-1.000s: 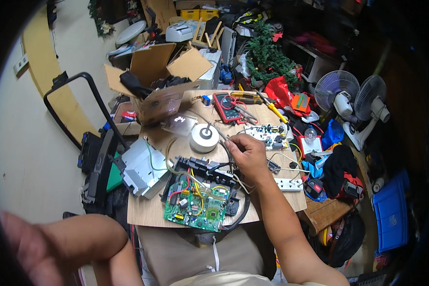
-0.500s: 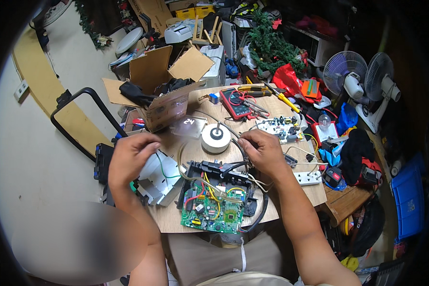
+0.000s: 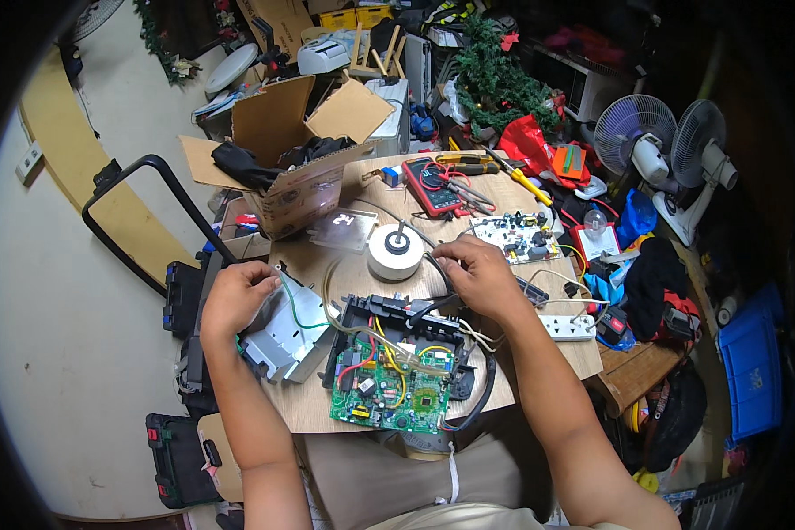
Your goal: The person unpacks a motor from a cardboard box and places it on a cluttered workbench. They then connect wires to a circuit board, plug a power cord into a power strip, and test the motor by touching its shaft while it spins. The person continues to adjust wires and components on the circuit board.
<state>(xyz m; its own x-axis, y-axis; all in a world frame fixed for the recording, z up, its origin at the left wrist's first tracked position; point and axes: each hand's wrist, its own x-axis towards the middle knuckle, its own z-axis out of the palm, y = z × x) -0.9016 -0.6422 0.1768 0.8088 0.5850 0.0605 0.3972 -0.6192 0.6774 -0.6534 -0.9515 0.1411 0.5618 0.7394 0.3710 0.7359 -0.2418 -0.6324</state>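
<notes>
A green circuit board [image 3: 389, 389] in a black frame lies at the near edge of a wooden table [image 3: 344, 265], with coloured wires running off it. My left hand [image 3: 237, 299] is closed on a green wire beside a grey metal bracket [image 3: 283, 336]. My right hand [image 3: 477, 276] pinches a black cable next to a round white fan motor [image 3: 396, 252]. A second, white circuit board [image 3: 519, 237] lies just beyond my right hand.
An open cardboard box [image 3: 300, 155] stands at the table's far left. A red multimeter [image 3: 431, 187] and yellow-handled tools [image 3: 530, 185] lie at the back, a white power strip [image 3: 567, 329] at the right edge. Two fans [image 3: 671, 146] stand at the right. A black case [image 3: 178, 446] sits on the floor.
My left hand has come down from beside the box to the metal bracket and closed on the green wire. My right hand has stayed on the cable by the motor.
</notes>
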